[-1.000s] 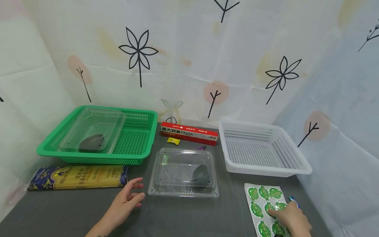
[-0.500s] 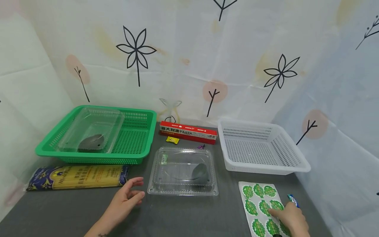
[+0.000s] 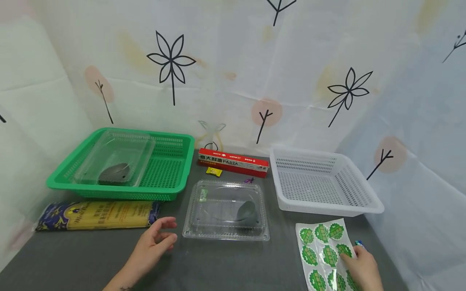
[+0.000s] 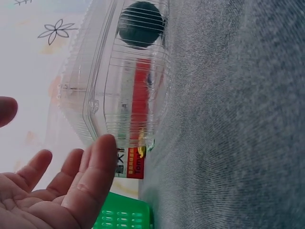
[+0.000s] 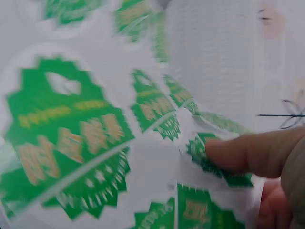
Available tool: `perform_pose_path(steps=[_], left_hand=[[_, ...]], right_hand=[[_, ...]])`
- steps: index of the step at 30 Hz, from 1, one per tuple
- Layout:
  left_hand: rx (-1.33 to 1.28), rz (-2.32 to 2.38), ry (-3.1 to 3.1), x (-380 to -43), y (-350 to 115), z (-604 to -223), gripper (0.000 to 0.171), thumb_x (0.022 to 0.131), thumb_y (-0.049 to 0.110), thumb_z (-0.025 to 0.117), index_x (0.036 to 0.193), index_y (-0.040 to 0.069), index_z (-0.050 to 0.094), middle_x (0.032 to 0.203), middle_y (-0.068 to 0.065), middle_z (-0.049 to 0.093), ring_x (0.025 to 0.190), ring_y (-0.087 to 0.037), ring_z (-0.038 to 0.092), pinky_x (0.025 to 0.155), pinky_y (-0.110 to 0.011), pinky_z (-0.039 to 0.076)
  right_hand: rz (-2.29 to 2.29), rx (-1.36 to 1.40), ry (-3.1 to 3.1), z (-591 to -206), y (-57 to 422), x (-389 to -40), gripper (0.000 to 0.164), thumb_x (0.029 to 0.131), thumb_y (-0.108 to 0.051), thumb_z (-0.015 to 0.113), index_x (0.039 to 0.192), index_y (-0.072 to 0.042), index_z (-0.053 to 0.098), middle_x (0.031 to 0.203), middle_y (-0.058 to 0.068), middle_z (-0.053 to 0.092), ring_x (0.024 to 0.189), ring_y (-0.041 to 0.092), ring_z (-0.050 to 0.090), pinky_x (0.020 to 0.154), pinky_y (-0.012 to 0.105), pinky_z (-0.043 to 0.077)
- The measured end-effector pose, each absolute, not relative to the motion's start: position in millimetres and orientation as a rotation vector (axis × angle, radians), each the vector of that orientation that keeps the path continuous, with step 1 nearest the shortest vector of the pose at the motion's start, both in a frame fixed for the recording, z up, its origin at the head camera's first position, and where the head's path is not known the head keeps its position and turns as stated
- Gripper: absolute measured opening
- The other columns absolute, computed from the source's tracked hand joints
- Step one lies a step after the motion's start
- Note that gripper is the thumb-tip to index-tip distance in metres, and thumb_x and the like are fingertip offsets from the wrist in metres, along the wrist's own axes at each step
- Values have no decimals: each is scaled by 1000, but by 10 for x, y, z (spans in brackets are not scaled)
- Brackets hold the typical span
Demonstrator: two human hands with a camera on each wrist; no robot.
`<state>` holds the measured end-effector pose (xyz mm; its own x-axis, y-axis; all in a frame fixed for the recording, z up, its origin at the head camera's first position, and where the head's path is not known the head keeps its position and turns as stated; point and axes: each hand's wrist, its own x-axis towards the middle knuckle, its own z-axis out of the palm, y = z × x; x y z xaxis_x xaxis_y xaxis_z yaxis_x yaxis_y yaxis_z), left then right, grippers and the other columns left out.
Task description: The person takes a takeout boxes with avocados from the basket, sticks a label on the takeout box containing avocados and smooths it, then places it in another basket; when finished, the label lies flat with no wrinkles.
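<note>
Pinching 1 sticker sheet [image 3: 320, 245] in the right hand [image 3: 364, 268] by its right edge, with 1 thumb [image 5: 233, 155] on top, over 1 sticker, and with the other fingers partly hidden behind; bearing 9 green stickers [image 3: 329, 256] as counted in the head view, in 3 rows of 3, some partly covered or cut off; bending near the thumb in the right wrist view; placed at the near right of 1 dark grey tabletop [image 3: 225, 266], in front of 1 white basket [image 3: 309, 190].

Gripping nothing with the left hand [image 3: 149, 246]; relaxed, with fingers loosely bent and apart, just beside the left edge of 1 clear box on the table [image 3: 218, 210].

Counting 2 clear boxes in all, with the other clear box [image 3: 120, 155] tilted in 1 green basket [image 3: 165, 171]; seeing 1 dark round patch [image 3: 247, 214] through the near box and 1 dark oval patch [image 3: 114, 173] through the far one; unable to tell whether inside or beneath.

Adding 1 yellow and purple pasta bag [image 3: 98, 216] before the green basket, 1 red pasta carton [image 3: 233, 162] between the 2 baskets, and 3 small packets: 1 yellow packet [image 3: 214, 171] and 1 purple packet [image 3: 249, 180] near the carton, 1 blue packet [image 3: 359, 243], partly hidden, near the right hand.
</note>
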<state>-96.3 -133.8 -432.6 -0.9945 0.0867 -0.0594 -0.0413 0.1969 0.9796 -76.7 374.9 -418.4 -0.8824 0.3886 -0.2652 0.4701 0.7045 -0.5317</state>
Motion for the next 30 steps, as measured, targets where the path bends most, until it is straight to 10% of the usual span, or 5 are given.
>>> perform_pose_path(steps=[20, 30], left_hand=[[547, 2227, 1895, -1000, -836, -3969, 37, 88, 6, 49, 123, 6, 38, 105, -12, 50, 85, -16, 58, 70, -35, 50], [348, 2182, 1810, -920, -694, -3960, 37, 81, 11, 60, 111, -5, 46, 95, -8, 61, 83, -22, 62, 68, -37, 51]], right_hand=[[-2289, -435, 2040, -3429, 2438, -717, 25, 87, 4, 45, 109, -6, 49, 96, 4, 63, 82, 19, 63, 62, 35, 52], [-2110, -282, 2000, -3651, 1732, -965, 21, 83, -9, 58, 98, 2, 48, 87, 7, 62, 74, 17, 61, 64, 31, 51]])
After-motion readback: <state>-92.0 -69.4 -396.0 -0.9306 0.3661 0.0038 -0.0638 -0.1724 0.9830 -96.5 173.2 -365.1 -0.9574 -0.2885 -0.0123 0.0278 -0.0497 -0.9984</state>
